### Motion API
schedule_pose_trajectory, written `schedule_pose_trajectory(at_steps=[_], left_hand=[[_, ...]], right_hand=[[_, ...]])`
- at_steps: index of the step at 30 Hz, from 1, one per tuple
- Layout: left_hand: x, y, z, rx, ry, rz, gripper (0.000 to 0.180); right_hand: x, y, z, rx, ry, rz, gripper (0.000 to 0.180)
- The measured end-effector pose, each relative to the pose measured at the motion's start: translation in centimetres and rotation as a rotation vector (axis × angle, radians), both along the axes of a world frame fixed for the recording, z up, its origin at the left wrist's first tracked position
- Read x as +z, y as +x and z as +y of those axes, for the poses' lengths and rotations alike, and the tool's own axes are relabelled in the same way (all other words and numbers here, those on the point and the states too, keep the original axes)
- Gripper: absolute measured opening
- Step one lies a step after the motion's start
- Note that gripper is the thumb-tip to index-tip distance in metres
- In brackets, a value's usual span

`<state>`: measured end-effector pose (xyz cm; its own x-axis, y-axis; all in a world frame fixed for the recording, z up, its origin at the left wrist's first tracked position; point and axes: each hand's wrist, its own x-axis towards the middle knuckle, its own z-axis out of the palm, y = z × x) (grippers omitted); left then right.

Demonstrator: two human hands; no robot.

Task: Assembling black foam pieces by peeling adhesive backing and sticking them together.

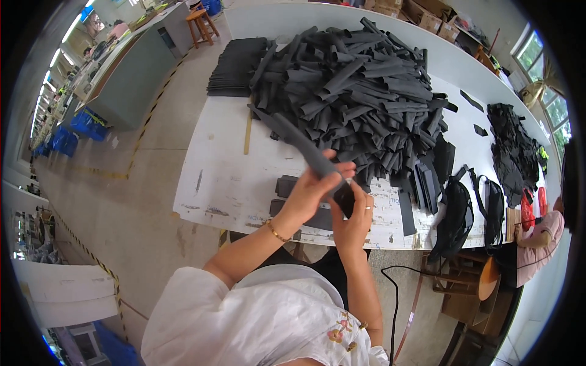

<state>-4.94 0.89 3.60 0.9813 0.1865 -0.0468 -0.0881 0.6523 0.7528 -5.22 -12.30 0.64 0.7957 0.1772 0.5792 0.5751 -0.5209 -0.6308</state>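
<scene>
Head view: at frame centre my left hand (308, 192) has its grip closed round a long grey foam tube (299, 141), and my right hand (353, 216) pinches the tube's near end above the white desk (213, 177). The tube's far end points into the heap of black foam sleeves (360, 91); I judge a swing could snag and spill them.

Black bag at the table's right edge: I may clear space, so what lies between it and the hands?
In the head view, flat dark strips lie on the white table between the black bag and the right hand.
</scene>
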Motion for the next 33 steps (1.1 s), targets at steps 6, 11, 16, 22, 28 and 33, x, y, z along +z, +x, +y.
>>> schedule_pose_trajectory(at_steps=[6,11,16,22,28,33], left_hand=[[-2.5,0.9,0.4,-0.143,0.087,-0.140,0.028],[-2.0,-0.1,-0.7,-0.120,-0.045,-0.046,0.027],[-1.9,-0.1,0.7,-0.152,-0.132,0.085,0.024],[-2.4,-0.5,-0.9,-0.150,-0.214,0.005,0.023],[-1.7,-0.6,0.4,-0.132,-0.291,0.128,0.024],[-2.5,-1.0,-1.3,-0.150,-0.348,0.100,0.026]], right_hand=[[-0.6,-1.2,-1.8,0.075,-0.130,0.040,0.040],[0.2,-0.4,-0.1,0.174,-0.051,0.007,0.030],[1.2,-0.2,0.0,0.187,-0.081,-0.003,0.028],[1.9,0.3,1.2,0.211,-0.070,-0.088,0.022],[1.8,-1.4,-0.7,0.129,-0.184,0.126,0.034],[0.4,-0.9,-1.2,0.176,-0.069,-0.014,0.017]])
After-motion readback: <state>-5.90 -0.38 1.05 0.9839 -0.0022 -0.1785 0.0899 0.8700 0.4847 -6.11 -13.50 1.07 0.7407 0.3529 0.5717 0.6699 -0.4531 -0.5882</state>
